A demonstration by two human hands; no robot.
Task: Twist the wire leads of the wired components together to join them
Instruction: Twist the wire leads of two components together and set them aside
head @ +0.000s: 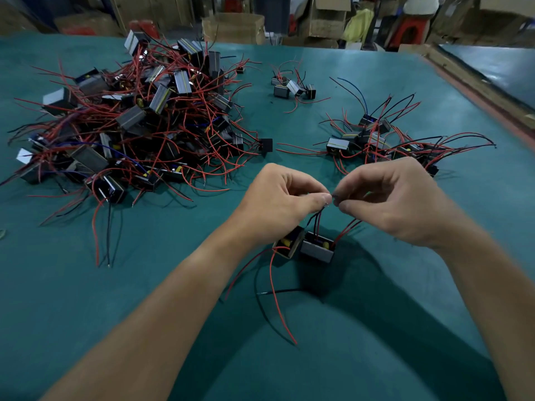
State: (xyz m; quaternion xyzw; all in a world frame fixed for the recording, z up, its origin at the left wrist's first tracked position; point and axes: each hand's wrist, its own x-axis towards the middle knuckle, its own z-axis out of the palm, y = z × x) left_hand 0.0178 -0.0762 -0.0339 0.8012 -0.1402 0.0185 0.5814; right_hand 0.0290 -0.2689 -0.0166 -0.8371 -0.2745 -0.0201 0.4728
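Teal matting covered the counter [390, 328], and cardboard boxes [234, 27] stood blurred beyond its far edge. Both hands were held just above the near middle of the counter, with their fingertips almost meeting. The left hand [278, 198] pinched the wire leads [320, 212] between thumb and forefinger. The right hand [396, 204] pinched the tips of the same leads from the other side. The remaining fingers of each hand were loosely curled.

Those red and black leads ran down to two wired parts just below the hands. One was a tilted component [288, 244] with a yellow piece showing inside. The other was a grey-topped component [317, 250] right beside it. Whether the pair rested on the matting or hung from the leads could not be told. Loose trailing wires [275, 290], red and black, ran from them toward the near edge.

A large tangled pile [139, 120] of similar parts lay at the far left. A smaller heap [376, 140] lay to the right, just behind the right hand, and a small cluster [292, 88] sat farther back between them.
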